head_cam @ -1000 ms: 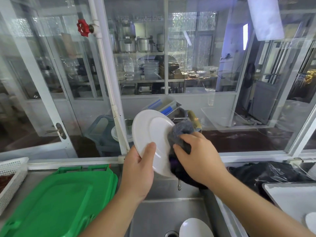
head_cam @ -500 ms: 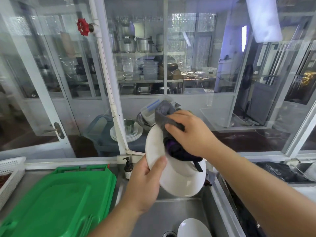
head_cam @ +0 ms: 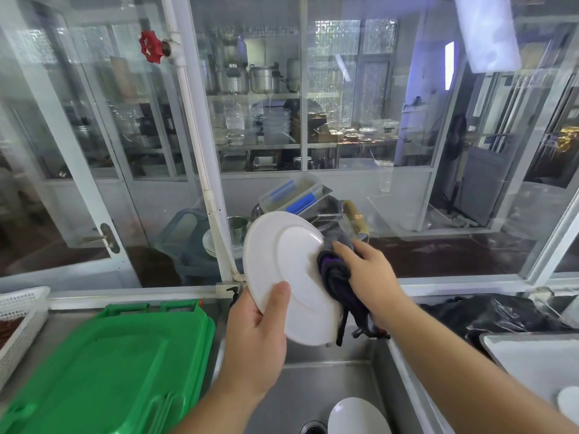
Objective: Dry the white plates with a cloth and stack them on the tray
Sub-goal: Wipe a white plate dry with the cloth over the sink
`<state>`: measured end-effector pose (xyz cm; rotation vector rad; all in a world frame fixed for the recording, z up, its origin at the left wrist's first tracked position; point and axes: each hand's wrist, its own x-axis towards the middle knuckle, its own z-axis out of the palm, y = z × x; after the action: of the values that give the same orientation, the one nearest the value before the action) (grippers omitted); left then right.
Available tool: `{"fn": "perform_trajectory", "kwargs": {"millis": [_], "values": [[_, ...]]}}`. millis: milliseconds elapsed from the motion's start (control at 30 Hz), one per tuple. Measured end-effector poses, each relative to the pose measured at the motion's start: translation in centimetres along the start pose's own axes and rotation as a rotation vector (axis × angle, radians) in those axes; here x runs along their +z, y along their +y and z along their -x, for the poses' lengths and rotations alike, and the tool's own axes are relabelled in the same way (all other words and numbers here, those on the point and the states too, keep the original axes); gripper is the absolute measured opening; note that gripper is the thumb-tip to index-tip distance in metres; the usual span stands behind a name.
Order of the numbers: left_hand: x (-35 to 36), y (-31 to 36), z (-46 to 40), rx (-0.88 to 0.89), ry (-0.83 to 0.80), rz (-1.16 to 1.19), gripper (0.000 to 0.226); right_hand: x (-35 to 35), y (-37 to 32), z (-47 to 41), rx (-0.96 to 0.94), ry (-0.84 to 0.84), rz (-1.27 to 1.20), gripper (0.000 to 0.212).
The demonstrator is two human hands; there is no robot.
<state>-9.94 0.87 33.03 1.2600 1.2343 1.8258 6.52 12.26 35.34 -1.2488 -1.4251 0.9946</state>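
Observation:
My left hand [head_cam: 255, 336] grips a white plate [head_cam: 282, 264] by its lower left rim, thumb on the underside that faces me; the plate is tilted up over the steel sink [head_cam: 313, 393]. My right hand [head_cam: 366, 277] holds a bunched dark grey and purple cloth [head_cam: 335, 277] against the plate's right edge. A second white plate [head_cam: 357, 416] lies in the sink near the drain. At the right stands a white tray [head_cam: 532, 355], and a white plate edge [head_cam: 568, 402] shows on it at the frame's border.
Stacked green plastic lids [head_cam: 109, 368] cover the counter to the left, with a white perforated basket [head_cam: 18, 317] beyond them. A black plastic bag [head_cam: 492, 314] lies behind the tray. Glass panes and a white pipe [head_cam: 194, 126] with a red valve close off the back.
The plate has turned so its underside faces me, and the cloth hand has slid from the plate's top down to its right edge.

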Motion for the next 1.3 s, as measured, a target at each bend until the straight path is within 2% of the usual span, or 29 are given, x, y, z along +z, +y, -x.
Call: {"fn": "perform_trajectory", "kwargs": {"millis": [100, 167, 200, 367, 467, 600, 767, 833, 933, 1067, 1167, 1233, 1300], "values": [[0.1, 0.2, -0.1, 0.000, -0.003, -0.027, 0.029, 0.3, 1.7, 0.6, 0.313, -0.082, -0.445, 0.020], [0.3, 0.0, -0.1, -0.013, -0.020, -0.019, 0.029, 0.6, 2.3, 0.8, 0.506, -0.105, -0.673, 0.029], [0.4, -0.1, 0.0, -0.041, -0.041, 0.014, 0.031, 0.6, 2.5, 0.6, 0.539, -0.101, -0.722, 0.030], [0.1, 1.1, -0.7, -0.251, -0.228, 0.172, 0.039, -0.7, 1.6, -0.9, 0.414, -0.003, -0.698, 0.016], [-0.6, 2.5, -2.5, -0.411, -0.232, 0.329, 0.025, -2.0, 1.1, -1.7, 0.271, 0.027, -0.591, 0.010], [-1.1, 2.5, -3.2, -0.456, -0.197, 0.287, 0.026, -2.8, 0.5, -1.8, 0.202, 0.010, -0.491, 0.010], [0.4, 1.2, -2.8, -0.312, -0.162, 0.285, 0.021, -0.5, 1.2, -0.5, 0.295, 0.141, -0.603, 0.015], [1.0, 0.3, -2.7, -0.248, -0.120, 0.231, 0.020, 1.0, 1.7, 0.3, 0.373, 0.142, -0.616, 0.015], [1.1, -0.3, -2.6, -0.109, -0.094, 0.023, 0.027, 2.4, 2.4, 1.5, 0.504, 0.056, -0.567, 0.024], [0.6, -0.8, -2.5, 0.063, -0.129, -0.299, 0.019, 2.5, 2.4, 2.2, 0.531, -0.081, -0.387, 0.032], [0.4, -1.2, -2.3, 0.198, -0.210, -0.501, 0.015, 2.4, 1.7, 2.6, 0.552, -0.182, -0.270, 0.030], [0.2, -1.2, -2.2, 0.265, -0.282, -0.592, 0.022, 2.0, 0.8, 2.9, 0.553, -0.255, -0.279, 0.028], [-0.3, -1.2, -2.5, 0.285, -0.355, -0.664, 0.023, 1.1, 0.3, 2.9, 0.544, -0.322, -0.339, 0.034]]}}
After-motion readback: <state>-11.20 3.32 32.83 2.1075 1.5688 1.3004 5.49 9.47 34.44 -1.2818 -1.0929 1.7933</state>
